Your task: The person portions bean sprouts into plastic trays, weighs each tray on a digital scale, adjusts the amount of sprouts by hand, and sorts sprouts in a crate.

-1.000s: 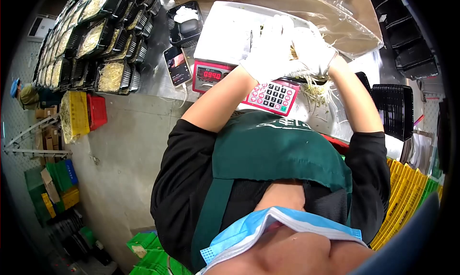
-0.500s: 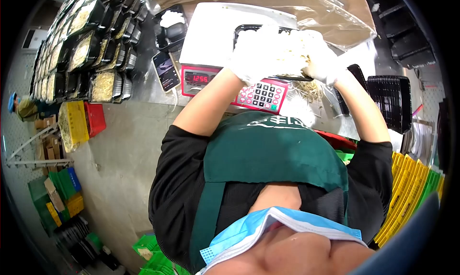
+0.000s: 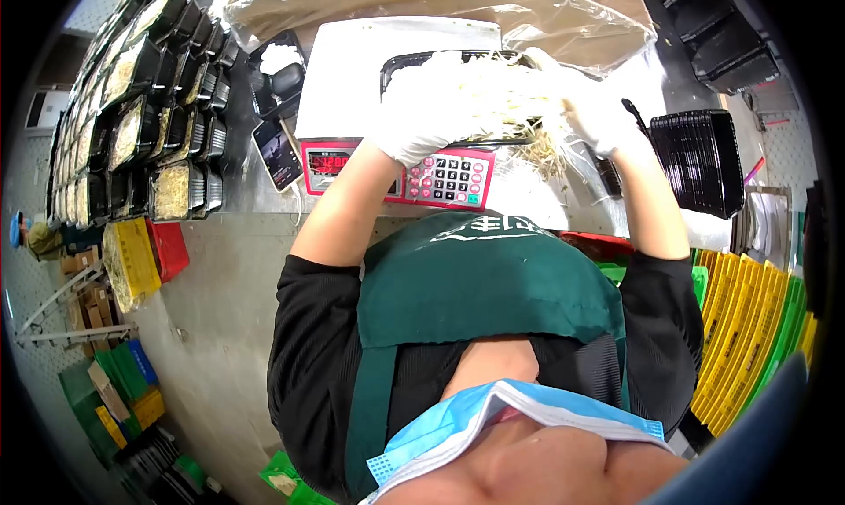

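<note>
A black plastic tray (image 3: 398, 63) rests on the white plate of a weighing scale (image 3: 343, 74) with a red front panel. Pale, thin bean sprouts (image 3: 502, 91) fill the tray. At its left side my left hand (image 3: 418, 109), in a white glove, lies against the sprouts; glare washes out its fingers. My right hand (image 3: 585, 109), gloved too, curls round the sprouts at the tray's right end, thumb toward the far side. Loose sprouts (image 3: 547, 157) lie on the table just below that hand. Red digits glow on the scale's display (image 3: 330, 166), partly covered by my left forearm.
Filled black trays (image 3: 132, 135) are stacked high at the left. A phone (image 3: 277, 156) with a cable and another black tray (image 3: 277, 87) lie left of the scale. Nested black trays (image 3: 700, 162) stand at the right. Clear plastic sheeting (image 3: 440, 8) lies behind the scale.
The view has shifted, so the table's things appear further left. Both hands remain at the tray, and more sprouts show between them. The digits on the display have changed.
</note>
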`<state>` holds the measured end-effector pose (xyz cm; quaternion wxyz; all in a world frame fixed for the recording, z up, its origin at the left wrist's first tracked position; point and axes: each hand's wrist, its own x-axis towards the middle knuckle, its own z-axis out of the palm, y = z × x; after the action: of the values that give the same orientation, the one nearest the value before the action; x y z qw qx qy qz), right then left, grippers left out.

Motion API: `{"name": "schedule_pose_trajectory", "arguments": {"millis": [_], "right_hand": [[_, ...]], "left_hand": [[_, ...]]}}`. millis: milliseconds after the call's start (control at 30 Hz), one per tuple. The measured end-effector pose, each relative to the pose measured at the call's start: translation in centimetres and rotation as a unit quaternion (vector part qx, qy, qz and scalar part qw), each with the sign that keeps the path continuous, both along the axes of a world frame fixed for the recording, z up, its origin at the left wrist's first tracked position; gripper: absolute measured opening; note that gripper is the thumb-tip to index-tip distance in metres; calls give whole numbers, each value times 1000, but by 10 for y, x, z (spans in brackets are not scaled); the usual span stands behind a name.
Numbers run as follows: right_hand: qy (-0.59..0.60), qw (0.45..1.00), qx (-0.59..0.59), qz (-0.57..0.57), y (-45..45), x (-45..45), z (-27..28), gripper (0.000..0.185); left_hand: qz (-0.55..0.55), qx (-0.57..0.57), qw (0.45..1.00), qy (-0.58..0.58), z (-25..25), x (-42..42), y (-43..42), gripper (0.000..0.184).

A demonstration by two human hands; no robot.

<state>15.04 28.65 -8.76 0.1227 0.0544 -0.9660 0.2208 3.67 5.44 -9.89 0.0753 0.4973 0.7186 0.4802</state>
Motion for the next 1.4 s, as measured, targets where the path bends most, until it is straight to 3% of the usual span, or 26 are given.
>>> {"name": "schedule_pose_trajectory", "arguments": {"millis": [67, 133, 200, 300, 333, 400, 467, 500, 533, 567, 633, 667, 733, 800, 867, 933, 1000, 1033, 1067, 1100, 1133, 1167, 1200, 1267, 1333, 1400], "right_hand": [[-150, 983, 35, -103, 44, 17, -14, 36], [-240, 943, -72, -221, 76, 48, -7, 32], [-235, 905, -173, -310, 117, 84, -11, 34], [-30, 902, -364, -232, 154, 119, -58, 42], [-109, 862, -392, -302, 157, 123, -62, 46], [-228, 856, -304, -351, 154, 117, -75, 56], [-347, 807, -272, -393, 148, 109, -77, 67], [-277, 854, -277, -342, 148, 111, -73, 66], [-204, 892, -279, -291, 147, 114, -65, 66], [-214, 877, -309, -299, 149, 117, -55, 61], [-122, 945, -97, -288, 166, 126, -61, 34], [-79, 955, -34, -284, 164, 130, -56, 27], [-77, 923, 283, -248, 142, 117, -44, 24], [-78, 891, 368, -255, 130, 119, -42, 27], [15, 962, 185, -199, 160, 125, -49, 33], [120, 973, -27, -197, 102, 109, -11, 32], [115, 906, -324, -248, 52, 89, 1, 39], [120, 821, -489, -269, 33, 80, -12, 41], [90, 871, -397, -274, 14, 64, -15, 44], [142, 861, -453, -184, -14, 40, -14, 52], [164, 801, -566, -105, -31, 19, -12, 42], [141, 793, -589, -70, -32, -2, -15, 45], [134, 844, -517, -49, -38, -21, -11, 45], [115, 924, -364, -25, -58, -48, -6, 49], [-83, 990, -80, -76, -79, -46, 6, 53], [2, 993, -64, -98, -97, -36, -10, 51]], "left_hand": [[-21, -62, 998, 8, 4, 0, -6, 46], [-36, -46, 998, 25, 12, -1, -8, 44], [-54, -27, 997, 43, 14, -1, -11, 41], [-55, 10, 998, -22, 15, 4, -13, 37], [-48, 10, 998, -32, 17, 5, -14, 38], [-15, -87, 990, 109, 26, 5, -15, 34], [-24, -37, 999, 28, 19, 6, -23, 32], [-80, 59, 979, -176, 19, 9, -32, 32], [-135, 151, 906, -372, 20, 9, -41, 32], [-9, 72, 997, 2, 23, 5, -50, 36], [144, -11, 970, 196, 13, -15, -74, 41], [179, 16, 983, 35, 14, -17, -77, 41], [278, 143, 916, -253, 30, -12, -82, 41], [284, 244, 887, -269, 3, -36, -108, 41], [285, 246, 889, -260, 18, -44, -124, 46], [292, 214, 914, -184, 11, -55, -157, 47], [298, 246, 881, -272, -1, -65, -175, 45], [330, 171, 893, -255, 13, -51, -162, 45], [355, 98, 899, -236, 24, -39, -141, 46], [246, 108, 961, -68, -1, -40, -133, 43], [195, 85, 976, 45, -9, -29, -115, 41], [144, 75, 974, 155, -16, -19, -96, 39], [164, 36, 964, 206, -4, 5, -68, 37], [-84, 91, 972, 202, -31, -12, -35, 48], [-58, 24, 986, 157, -8, -12, -24, 50], [-29, -42, 993, 108, 0, -9, -21, 53]]}}
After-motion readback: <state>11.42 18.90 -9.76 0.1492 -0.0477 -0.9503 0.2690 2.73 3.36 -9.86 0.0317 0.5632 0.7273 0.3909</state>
